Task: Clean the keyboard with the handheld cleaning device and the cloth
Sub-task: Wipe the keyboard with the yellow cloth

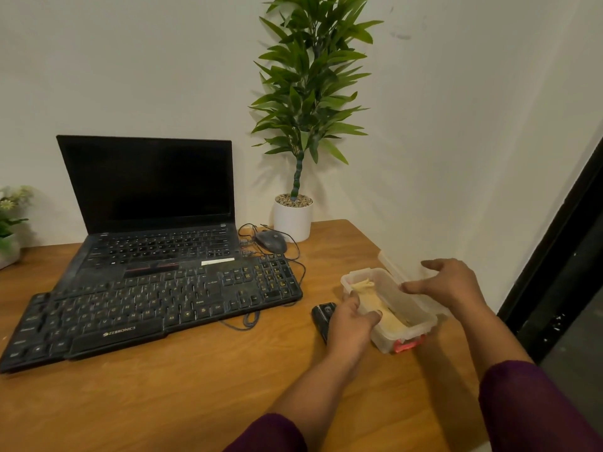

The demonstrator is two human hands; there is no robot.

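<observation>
— Where was there room?
— Bare desk (195,386) before the keyboard (156,308); the wall (456,158) crowded the tub (383,339).
— Your hands?
— My left hand (350,324) gripped its rim, cloth (375,300) inside; my right hand (452,285) hovered spread, holding nothing. The cleaning device (321,316) lay beside my left.

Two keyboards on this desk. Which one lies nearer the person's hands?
The separate black keyboard with white ZEBRONICS lettering on its front edge, lying in front of the laptop. The laptop's built-in keys sit farther back, behind it.
</observation>
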